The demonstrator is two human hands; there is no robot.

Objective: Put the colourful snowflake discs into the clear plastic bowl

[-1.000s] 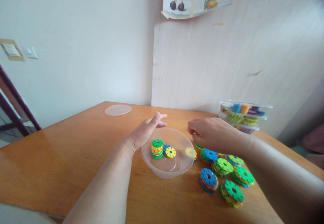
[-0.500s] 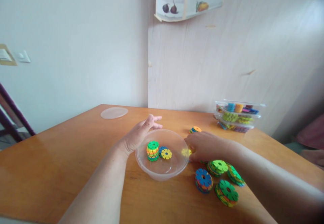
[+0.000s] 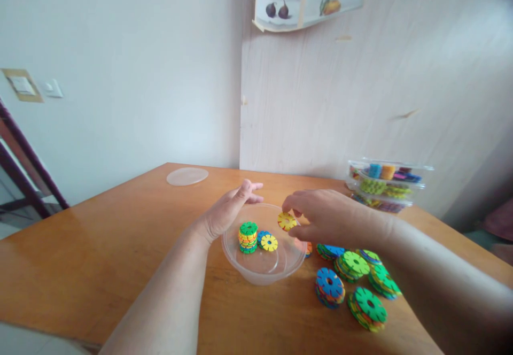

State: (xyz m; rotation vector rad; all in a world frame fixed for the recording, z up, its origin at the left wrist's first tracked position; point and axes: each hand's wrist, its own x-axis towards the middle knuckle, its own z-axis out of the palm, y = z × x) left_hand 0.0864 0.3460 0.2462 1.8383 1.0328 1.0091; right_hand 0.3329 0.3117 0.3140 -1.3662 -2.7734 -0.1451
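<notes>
Pale walls point(image 3: 160, 77) rise behind a brown wooden table point(image 3: 120, 269) on my feed. At the far left I pick out a switch plate point(image 3: 22, 85) and, below it, a dark frame point(image 3: 32, 157); then a round translucent lid point(image 3: 187, 176) lying flat near the table's back edge. Next comes the left hand point(image 3: 229, 211), fingers loosely spread, by the left rim of a clear round bowl point(image 3: 262, 277); I cannot tell whether it touches the plastic. Inside, I see an upright disc stack point(image 3: 248, 241) topped in green, and just right of it a yellow disc point(image 3: 273, 245) partly covering a blue disc point(image 3: 262, 234). Over the bowl's right side, I have the right hand point(image 3: 324, 213) pinching a slotted yellow disc point(image 3: 282, 220) between thumb and fingers; whether others sit under it, I can't make out. Farther right, on the table, I count several leaning piles, among them a blue-topped pile point(image 3: 331, 290), a lime-topped pile point(image 3: 351, 268) and a green-topped pile point(image 3: 366, 312). Beyond them, clear containers point(image 3: 388, 186) stand stacked, filled with colourful pieces.
</notes>
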